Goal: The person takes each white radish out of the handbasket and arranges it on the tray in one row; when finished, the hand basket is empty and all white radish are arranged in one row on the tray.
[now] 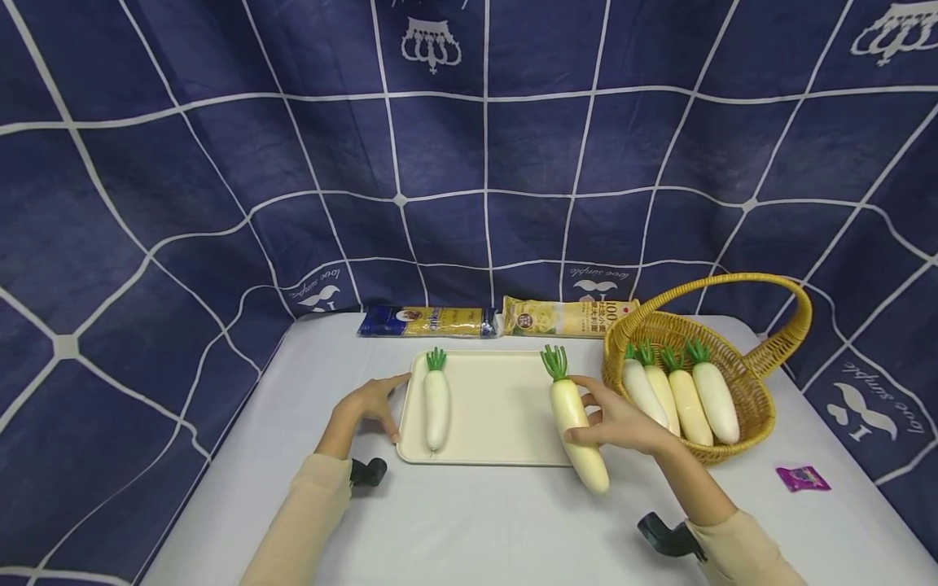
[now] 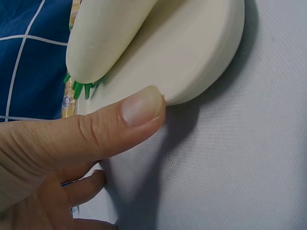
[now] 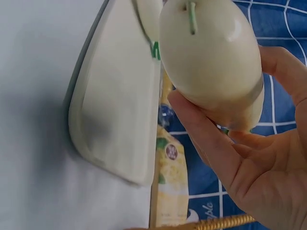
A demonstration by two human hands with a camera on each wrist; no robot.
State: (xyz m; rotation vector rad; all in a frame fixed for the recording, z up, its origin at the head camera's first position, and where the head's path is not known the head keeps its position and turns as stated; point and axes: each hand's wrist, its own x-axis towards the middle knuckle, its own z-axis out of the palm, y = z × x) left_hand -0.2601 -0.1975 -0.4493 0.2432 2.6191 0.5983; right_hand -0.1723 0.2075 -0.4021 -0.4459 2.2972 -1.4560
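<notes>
My right hand (image 1: 621, 419) holds a pale yellow-white radish (image 1: 570, 415) with green stem stubs. Its thumb and fingers curl round the radish's middle above the right part of a cream tray (image 1: 498, 407); in the right wrist view the radish's blunt end (image 3: 211, 52) faces the camera. A slimmer white radish (image 1: 437, 407) lies lengthwise at the tray's left side, green top toward the back. At the tray's left edge is my left hand (image 1: 369, 404), fingers spread and holding nothing. The left wrist view has its straight thumb (image 2: 139, 108) at the tray's rim; whether it presses there, I cannot tell.
A yellow wicker basket (image 1: 762, 411) with a tall handle stands right of the tray, holding several radishes. Behind the tray lie a blue pasta packet (image 1: 428, 321) and a yellow one (image 1: 560, 317). A small purple packet (image 1: 803, 478) lies at the far right.
</notes>
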